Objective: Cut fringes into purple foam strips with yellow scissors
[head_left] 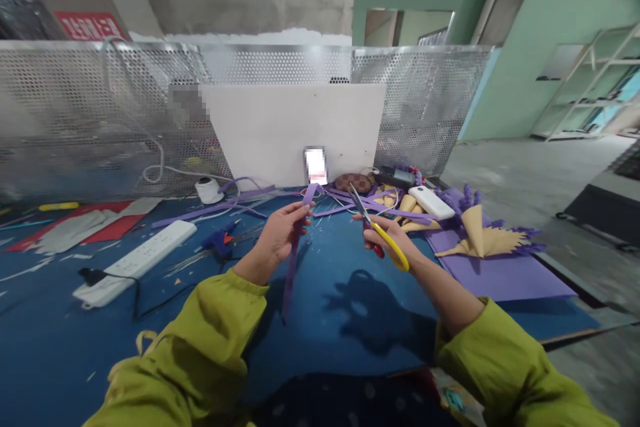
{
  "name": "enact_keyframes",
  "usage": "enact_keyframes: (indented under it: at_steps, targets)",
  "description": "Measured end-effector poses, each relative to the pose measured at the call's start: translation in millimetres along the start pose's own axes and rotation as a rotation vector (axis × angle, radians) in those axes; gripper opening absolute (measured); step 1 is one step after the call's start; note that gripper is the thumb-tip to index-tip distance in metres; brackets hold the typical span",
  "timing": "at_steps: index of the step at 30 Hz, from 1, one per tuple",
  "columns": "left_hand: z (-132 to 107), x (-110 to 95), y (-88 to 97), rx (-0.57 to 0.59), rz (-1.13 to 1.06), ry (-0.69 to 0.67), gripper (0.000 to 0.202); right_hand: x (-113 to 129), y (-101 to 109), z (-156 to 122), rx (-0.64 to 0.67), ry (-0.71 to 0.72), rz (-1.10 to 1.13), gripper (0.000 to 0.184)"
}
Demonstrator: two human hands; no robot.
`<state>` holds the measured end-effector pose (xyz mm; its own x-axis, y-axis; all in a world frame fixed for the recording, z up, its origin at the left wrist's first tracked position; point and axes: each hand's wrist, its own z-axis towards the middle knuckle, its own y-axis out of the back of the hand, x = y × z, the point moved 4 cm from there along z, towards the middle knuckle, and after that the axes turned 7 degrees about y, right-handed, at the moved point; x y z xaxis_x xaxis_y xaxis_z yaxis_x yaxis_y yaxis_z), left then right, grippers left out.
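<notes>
Left hand (280, 234) and right hand (399, 232) are held apart above the blue table (313, 327). A purple strip (292, 274) is pinched between the left thumb and fingers, its lower end hanging toward 6 o'clock. Scissors (386, 238) are gripped in the curled right hand, at 3 o'clock from the strip, blades pointed toward 11 o'clock. A glue gun (218, 241) is laid at 9 o'clock from the left hand.

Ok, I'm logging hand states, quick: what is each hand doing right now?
Left hand: closed, pinching a purple strip.
Right hand: closed, holding scissors.
</notes>
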<state>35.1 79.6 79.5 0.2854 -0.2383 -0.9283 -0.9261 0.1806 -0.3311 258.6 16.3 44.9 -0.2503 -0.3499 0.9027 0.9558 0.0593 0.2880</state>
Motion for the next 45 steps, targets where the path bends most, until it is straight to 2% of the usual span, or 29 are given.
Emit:
enact_keyframes:
  at_steps: [5,8,11,13,17,22,31,36,40,43,45]
  targets:
    - [-7.1,-13.1,4.0,-0.008,-0.025,-0.047,0.032,25.1,-11.6,33.8,0.015,0.056,0.086,0.061]
    - [-8.1,-17.4,6.8,-0.002,-0.025,-0.105,0.029,31.3,-23.3,41.4,0.003,0.094,0.114,0.057]
    - [-7.9,-16.2,6.7,0.005,0.007,-0.151,0.026,34.1,-25.1,38.7,-0.086,0.178,0.127,0.051]
    - [-8.2,-11.4,3.8,0.009,0.051,-0.124,0.024,36.3,-22.1,34.4,-0.115,0.206,0.201,0.051]
    - [-11.5,0.2,-4.5,0.023,0.135,-0.024,0.022,49.5,-16.6,26.3,-0.067,0.274,0.285,0.058]
    - [-16.7,9.2,-12.1,0.063,0.199,-0.003,0.021,65.0,-19.5,20.8,-0.054,0.32,0.24,0.061]
    - [-21.8,20.0,-18.9,0.116,0.209,0.053,0.02,47.9,-26.8,23.2,-0.043,0.267,0.24,0.06]
    - [-20.8,13.5,-15.5,0.077,0.131,0.04,0.02,49.1,-22.4,24.5,-0.05,0.277,0.073,0.056]
    - [-19.5,-2.7,-6.8,-0.029,0.082,-0.08,0.022,58.1,-15.8,22.6,-0.017,0.316,-0.198,0.053]
    - [-19.8,-14.5,-0.8,-0.09,0.028,-0.159,0.02,60.1,-11.8,21.0,0.047,0.323,-0.31,0.053]
    - [-20.6,-20.9,2.0,-0.117,0.008,-0.205,0.018,56.9,-11.2,20.9,0.121,0.274,-0.407,0.049]
